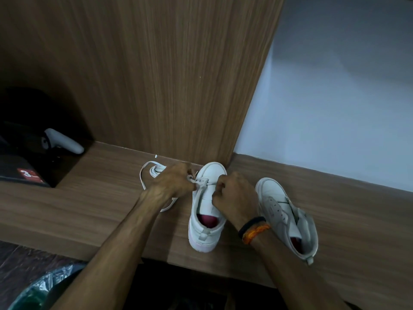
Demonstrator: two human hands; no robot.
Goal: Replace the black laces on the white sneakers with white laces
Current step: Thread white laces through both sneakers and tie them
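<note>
Two white sneakers stand on a wooden desk [89, 211]. The left sneaker [206, 211] points away from me, its toe against a wooden panel. A white lace [202, 181] crosses its lowest eyelets. My left hand [173, 182] pinches one end of that lace at the shoe's left side. My right hand [234, 195] is curled over the right side, gripping the other end; the fingertips are hidden. The right sneaker [288, 218] lies tilted, with no lace in its eyelets. More white lace [145, 175] lies looped on the desk behind my left hand.
An upright wooden panel [167, 86] rises just behind the shoes, a pale wall [335, 97] to its right. A dark recess at left holds a white controller [64, 142] and a black box [22, 173]. A plastic-lined bin [42, 291] sits below the desk edge.
</note>
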